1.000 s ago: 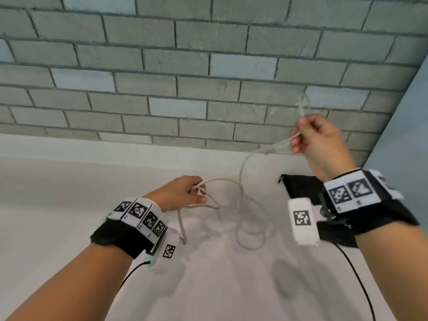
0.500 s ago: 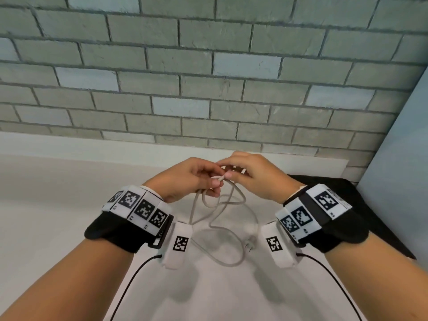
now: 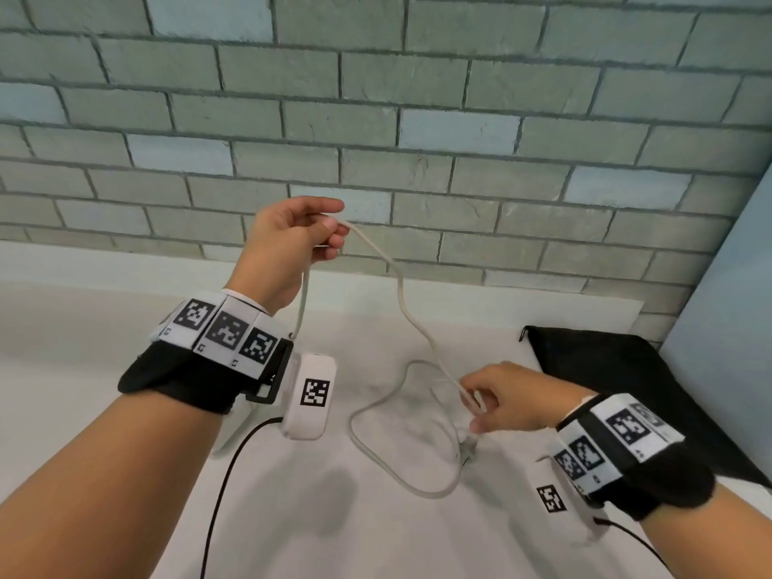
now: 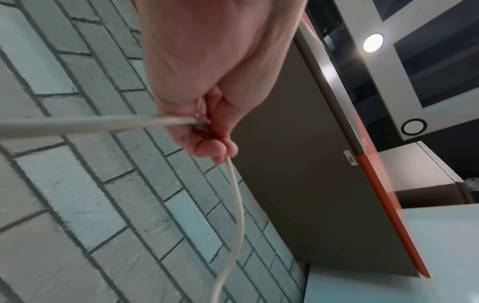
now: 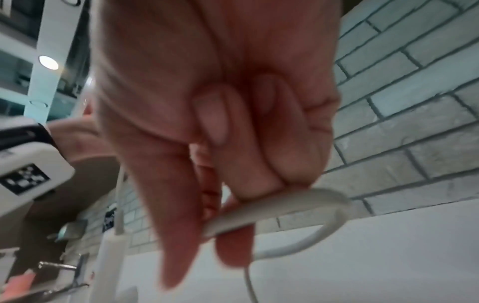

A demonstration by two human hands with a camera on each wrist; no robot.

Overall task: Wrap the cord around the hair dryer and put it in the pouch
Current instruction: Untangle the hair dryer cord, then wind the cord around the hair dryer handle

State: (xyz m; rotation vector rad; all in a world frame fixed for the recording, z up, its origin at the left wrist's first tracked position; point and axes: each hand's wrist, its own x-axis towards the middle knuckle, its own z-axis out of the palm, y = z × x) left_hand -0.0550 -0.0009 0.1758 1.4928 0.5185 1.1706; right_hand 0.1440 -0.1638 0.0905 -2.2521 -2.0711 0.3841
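Observation:
A pale grey cord (image 3: 403,302) runs slack from my raised left hand (image 3: 330,231) down to my right hand (image 3: 476,411) near the table. The left hand pinches the cord (image 4: 77,125) between thumb and fingers, and a second strand hangs down past the wrist. My right hand (image 5: 233,205) pinches a bend of the cord (image 5: 259,209). The rest of it lies in a loose loop (image 3: 376,453) on the table, ending at a plug (image 3: 468,449) under the right hand. A black pouch (image 3: 626,390) lies flat at the right rear. No hair dryer is in view.
The white table (image 3: 125,328) ends at a grey brick wall (image 3: 417,140). A pale blue panel (image 3: 731,328) stands at the right, beside the pouch. Thin black wrist-camera cables (image 3: 221,474) trail over the table's near part.
The hands were together at the centre half a second ago. Now the left hand has risen up and left and the right has dropped to the right, drawing the cord out between them.

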